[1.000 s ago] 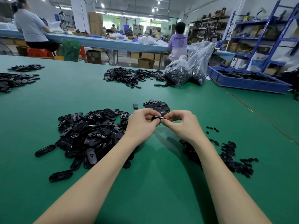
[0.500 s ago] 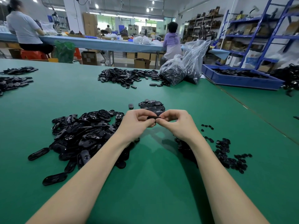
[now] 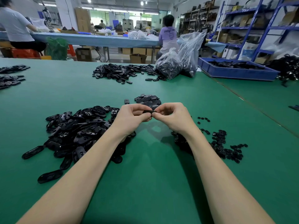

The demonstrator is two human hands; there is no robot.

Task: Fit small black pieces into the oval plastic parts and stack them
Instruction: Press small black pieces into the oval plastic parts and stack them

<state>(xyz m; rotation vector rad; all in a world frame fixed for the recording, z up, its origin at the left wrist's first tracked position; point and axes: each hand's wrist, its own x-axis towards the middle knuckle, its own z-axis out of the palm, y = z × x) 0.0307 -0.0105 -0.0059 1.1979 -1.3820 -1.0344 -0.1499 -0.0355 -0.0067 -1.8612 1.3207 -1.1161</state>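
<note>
Oval plastic part [image 3: 149, 112]: in the head view, the only one, it is held above the middle of the green tabletop [image 3: 153, 183], pinched from both ends, the left hand [image 3: 131, 118] on its left end and the right hand [image 3: 172, 116] on its right. Both hands have fingers curled tight round it, thumbs meeting beneath. Its long axis runs left to right, edge-on to the camera, so whether a small black piece is already seated cannot be told.

The stack of finished parts [image 3: 148, 101] lies just beyond the hands, toward the tabletop's far edge, about equally near both. Loose oval parts [image 3: 76, 133] are heaped by the left forearm; small black pieces [image 3: 224, 146] are scattered by the right. By my judgement, the coming move is forward onto the stack, long axis kept crosswise.
</note>
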